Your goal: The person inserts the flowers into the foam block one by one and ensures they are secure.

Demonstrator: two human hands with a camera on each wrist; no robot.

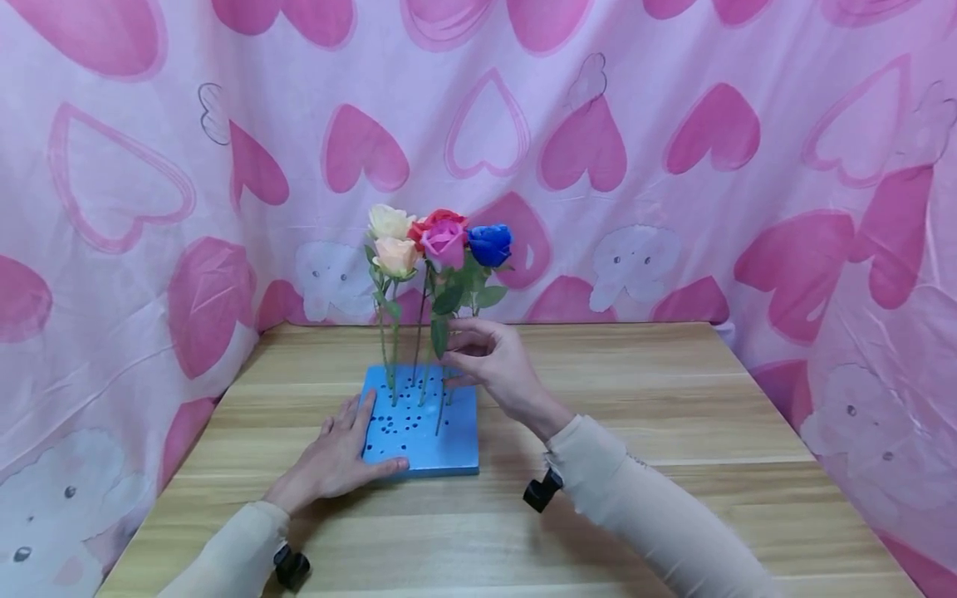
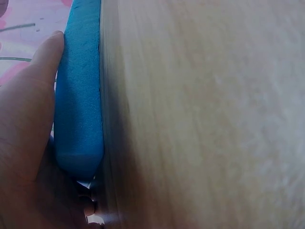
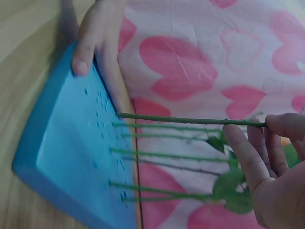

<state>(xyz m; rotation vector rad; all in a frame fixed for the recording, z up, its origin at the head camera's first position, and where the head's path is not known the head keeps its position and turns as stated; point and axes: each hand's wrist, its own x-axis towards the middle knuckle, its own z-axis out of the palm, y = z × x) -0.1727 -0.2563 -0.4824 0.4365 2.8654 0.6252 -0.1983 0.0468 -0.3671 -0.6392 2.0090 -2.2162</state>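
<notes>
My right hand (image 1: pixel 497 365) pinches the green stem (image 3: pixel 186 120) of a rose between thumb and fingers. The stem's lower end points down over the blue foam board (image 1: pixel 441 453); its bloom is hard to single out among the others. At the board's left front corner, my left hand (image 1: pixel 340 457) rests with fingers extended along the side and the thumb laid on top. Several roses stand in the perforated board: a white rose (image 1: pixel 390 222), a peach rose (image 1: pixel 395 257) and a blue rose (image 1: pixel 490 244) show, beside a magenta rose (image 1: pixel 444 242) overlapping a red one (image 1: pixel 428 223).
The board lies on a wooden table (image 1: pixel 620 399), its top dotted with small holes. Green leaves (image 1: pixel 447 299) crowd around my right fingers. Behind the table hangs a pink curtain (image 1: pixel 673 191) with hearts.
</notes>
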